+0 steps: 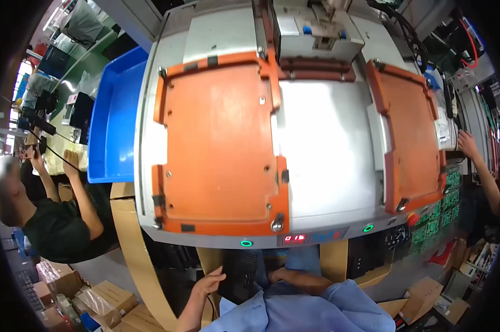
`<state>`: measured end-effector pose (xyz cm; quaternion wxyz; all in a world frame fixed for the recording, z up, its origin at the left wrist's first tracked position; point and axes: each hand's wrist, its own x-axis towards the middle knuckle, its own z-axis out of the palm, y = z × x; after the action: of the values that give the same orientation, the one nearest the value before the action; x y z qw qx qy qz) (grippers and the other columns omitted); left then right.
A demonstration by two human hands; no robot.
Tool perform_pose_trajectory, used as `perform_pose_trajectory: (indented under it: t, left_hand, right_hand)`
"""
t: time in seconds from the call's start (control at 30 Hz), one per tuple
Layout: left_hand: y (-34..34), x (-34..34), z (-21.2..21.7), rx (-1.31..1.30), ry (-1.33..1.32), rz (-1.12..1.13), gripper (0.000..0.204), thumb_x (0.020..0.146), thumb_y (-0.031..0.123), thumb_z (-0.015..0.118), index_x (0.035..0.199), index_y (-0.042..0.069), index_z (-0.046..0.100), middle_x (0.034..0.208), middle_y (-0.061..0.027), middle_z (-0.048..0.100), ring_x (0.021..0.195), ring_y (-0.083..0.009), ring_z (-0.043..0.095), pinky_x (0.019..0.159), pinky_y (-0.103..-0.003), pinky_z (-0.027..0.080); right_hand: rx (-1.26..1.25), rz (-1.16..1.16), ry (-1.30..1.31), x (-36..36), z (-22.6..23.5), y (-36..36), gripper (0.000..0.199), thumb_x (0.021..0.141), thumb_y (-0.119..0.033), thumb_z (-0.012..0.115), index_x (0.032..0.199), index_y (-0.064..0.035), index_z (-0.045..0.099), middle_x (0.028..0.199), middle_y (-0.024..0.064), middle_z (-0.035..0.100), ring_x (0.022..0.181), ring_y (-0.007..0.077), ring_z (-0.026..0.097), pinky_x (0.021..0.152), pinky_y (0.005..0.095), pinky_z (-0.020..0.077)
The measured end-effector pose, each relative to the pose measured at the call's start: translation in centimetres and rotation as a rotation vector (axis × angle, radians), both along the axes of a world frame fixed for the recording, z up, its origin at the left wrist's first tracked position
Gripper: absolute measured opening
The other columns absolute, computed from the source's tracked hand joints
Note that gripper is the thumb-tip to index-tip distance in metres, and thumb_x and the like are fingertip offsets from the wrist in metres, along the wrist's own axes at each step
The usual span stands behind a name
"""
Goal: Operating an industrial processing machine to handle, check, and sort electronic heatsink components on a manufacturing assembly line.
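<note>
"So, which step do you seem to have in hand?"

"Judging by your pose, you are at a handling step over your lap, in front of the machine. Your left hand has thumb and fingertips drawn together on what looks like a small toothed strip, dark and thin. It sits by the left edge of a black ridged piece."

"And your right hand?"

"It lies just right of that piece, with the forearm crossing your lap. Whether its fingers are apart, together or touching the piece, I cannot tell."

"What would a next move call for?"

"Probably a light, steady pinch from you, with the teeth kept free of your skin. Neither hand touches the left orange plate or the right orange plate."

"Which way does your strip point?"

"Its long axis runs roughly away from you, toward the machine's front edge; it is too small to tell one end from the other. The black piece's visible length runs much the same way."
</note>
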<state>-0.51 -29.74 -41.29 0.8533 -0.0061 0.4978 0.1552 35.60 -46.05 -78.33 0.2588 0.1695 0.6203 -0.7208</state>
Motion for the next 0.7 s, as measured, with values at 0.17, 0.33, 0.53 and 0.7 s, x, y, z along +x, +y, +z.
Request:
perform_pose_trajectory:
  t: [0.17,0.33,0.53,0.7]
  left_hand:
    - [4.2,2.7,3.3,-0.098,0.001,0.001,0.063,0.089,0.009,0.063,0.144,0.004,0.031,0.134,-0.0053,0.049,0.123,-0.0175,0.048,0.101,-0.029,0.04]
    - [3.9,3.6,3.0,-0.033,0.142,0.05,0.068,0.09,0.008,0.061,0.147,0.004,0.024,0.14,-0.0076,0.043,0.128,-0.0209,0.044,0.107,-0.035,0.035]
    - [4.7,5.8,3.1,0.237,0.013,-0.03,0.071,0.089,0.008,0.062,0.148,0.006,0.024,0.148,-0.0067,0.034,0.137,-0.019,0.031,0.112,-0.034,0.026]
    - [3.1,4.9,3.8,0.427,0.113,-0.12,0.071,0.088,0.01,0.064,0.147,0.002,0.026,0.145,-0.0057,0.039,0.133,-0.0178,0.036,0.111,-0.031,0.025]
  right_hand:
    - [-0.148,-0.065,0.028,2.3,4.1,-1.2,0.028,0.084,-0.025,0.063,0.104,-0.0073,0.07,0.101,0.0055,0.067,0.09,0.0207,0.061,0.079,0.0397,0.0492]
    - [-0.215,-0.165,0.029,5.7,3.9,-4.2,0.027,0.083,-0.024,0.064,0.103,-0.0068,0.07,0.098,0.0056,0.067,0.086,0.0202,0.061,0.076,0.0385,0.0496]
    - [-0.26,-0.263,-0.03,-1.0,-1.5,11.0,0.025,0.083,-0.023,0.064,0.101,-0.0062,0.07,0.095,0.0058,0.067,0.083,0.0197,0.061,0.073,0.0371,0.0501]
    - [-0.377,-0.256,-0.072,-7.9,6.1,16.9,0.024,0.083,-0.022,0.065,0.1,-0.0057,0.07,0.092,0.0059,0.067,0.08,0.0192,0.062,0.07,0.0359,0.0505]
